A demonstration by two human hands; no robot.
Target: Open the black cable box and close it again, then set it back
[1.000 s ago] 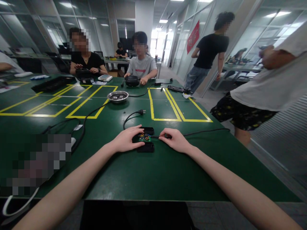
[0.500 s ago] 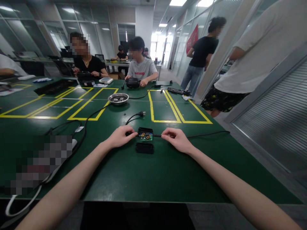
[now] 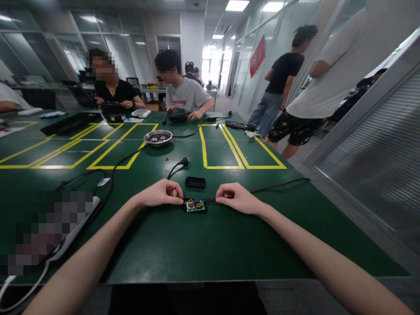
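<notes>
A small green circuit board [image 3: 196, 208] with copper coils sits between my hands, over a black case half that it largely hides. Beyond it lies the other black case half [image 3: 195, 182], hollow side showing. My left hand [image 3: 162, 193] is closed at the board's left end, thumb and fingertips pinching a power cord that is mostly hidden by the fingers. On the other side, my right hand [image 3: 239, 199] pinches the black cable [image 3: 211, 200] leaving the board's right end. This cable continues right across the table. A plug [image 3: 185, 161] on a short bend of cord lies beyond my left hand.
A metal bowl [image 3: 158, 138] with small metal parts stands farther back. At left are a power strip [image 3: 77, 229] and loose cords. Yellow tape [image 3: 243, 167] marks the green table [image 3: 157, 253]. Two people sit opposite handling black items; others stand at the right.
Both hands have brought the circuit board toward me, from the far case half to over the near one. The far half is now uncovered. The camera view has shifted slightly.
</notes>
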